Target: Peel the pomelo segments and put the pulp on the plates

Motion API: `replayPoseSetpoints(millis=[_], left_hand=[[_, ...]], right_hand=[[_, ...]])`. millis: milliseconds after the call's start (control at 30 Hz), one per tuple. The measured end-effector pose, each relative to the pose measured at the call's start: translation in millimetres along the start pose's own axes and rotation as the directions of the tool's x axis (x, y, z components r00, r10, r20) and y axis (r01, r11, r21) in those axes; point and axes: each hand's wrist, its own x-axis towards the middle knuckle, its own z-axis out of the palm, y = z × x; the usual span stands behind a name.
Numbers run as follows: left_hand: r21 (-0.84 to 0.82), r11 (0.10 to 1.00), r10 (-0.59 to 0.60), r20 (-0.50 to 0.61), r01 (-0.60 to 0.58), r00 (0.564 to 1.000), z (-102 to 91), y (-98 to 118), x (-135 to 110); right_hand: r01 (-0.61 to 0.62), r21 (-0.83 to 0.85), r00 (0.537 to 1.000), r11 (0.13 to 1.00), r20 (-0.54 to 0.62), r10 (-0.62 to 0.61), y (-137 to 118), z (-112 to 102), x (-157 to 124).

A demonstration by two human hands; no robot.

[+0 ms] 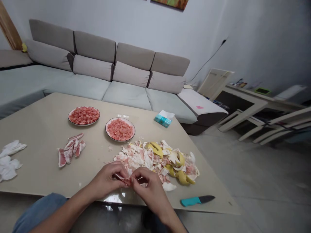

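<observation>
Near the table's front edge, a pink pomelo segment (125,181) is pinched between my two hands. My left hand (109,179) is closed round its left end, thumb below and fingers above. The fingertips of my right hand (148,186) pinch its right end, where the pale skin meets the pink flesh. Just beyond my hands spreads a heap of pomelo peel (145,158), white pith and yellow rind together. To the left lie several unpeeled pomelo segments (70,150) in a small pile.
Two plates of pink pulp, a left plate (84,124) and a right plate (120,140), stand farther back. A knife (197,200) with a turquoise handle lies at the front right edge. A tissue box (163,120) sits at the back, crumpled tissues (9,163) far left. Behind is a sofa (128,95).
</observation>
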Motion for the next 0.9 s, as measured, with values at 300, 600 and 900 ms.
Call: replayPoseSetpoints(millis=[300, 600, 900], left_hand=[[-0.468, 0.873, -0.155, -0.006, 0.134, 0.988, 6.5, -6.1, -2.7], [-0.562, 0.791, -0.255, 0.058, 0.243, 0.965, 10.3, -4.7, -2.7], [-0.357, 0.929, -0.153, -0.136, 0.096, 0.979, 9.5, -4.1, -2.7]], right_hand=[[0.059, 0.051, 0.996, 0.997, -0.075, -0.055, -1.8, -0.6, -0.2], [0.134, -0.028, 0.980, 0.991, -0.147, -0.137, 2.4, 13.2, -2.9], [0.144, -0.087, 0.979, 0.986, -0.134, -0.155, 9.2, 27.5, -1.2]])
